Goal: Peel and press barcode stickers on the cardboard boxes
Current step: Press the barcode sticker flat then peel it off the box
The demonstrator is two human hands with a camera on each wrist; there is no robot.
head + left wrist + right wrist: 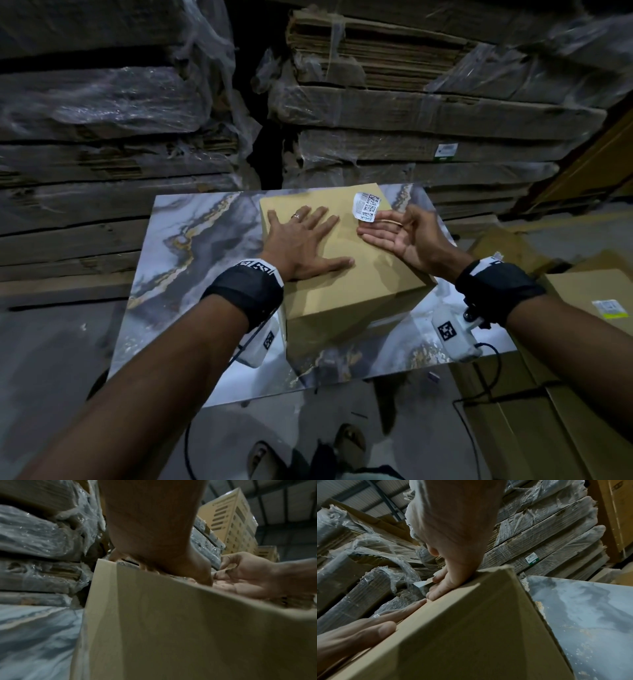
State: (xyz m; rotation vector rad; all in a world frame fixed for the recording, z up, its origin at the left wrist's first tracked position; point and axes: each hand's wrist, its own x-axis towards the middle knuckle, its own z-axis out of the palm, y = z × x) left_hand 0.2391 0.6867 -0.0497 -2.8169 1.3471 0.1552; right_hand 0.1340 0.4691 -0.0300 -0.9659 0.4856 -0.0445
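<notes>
- A plain tan cardboard box stands closed on the marbled counter, turned at an angle to its edges.
- A white barcode sticker with black codes hangs over the box's far right corner, curled, pinched at its lower edge by the right hand.

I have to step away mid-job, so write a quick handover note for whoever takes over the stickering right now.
Left hand: flat, fingers spread, steadying the cardboard box on the marble table.
Right hand: palm up, pinching the barcode sticker over the box's far right corner.
Done: sticker appears peeled.
Left: lay it on the box top and press it flat. More boxes wait to the right.
</notes>
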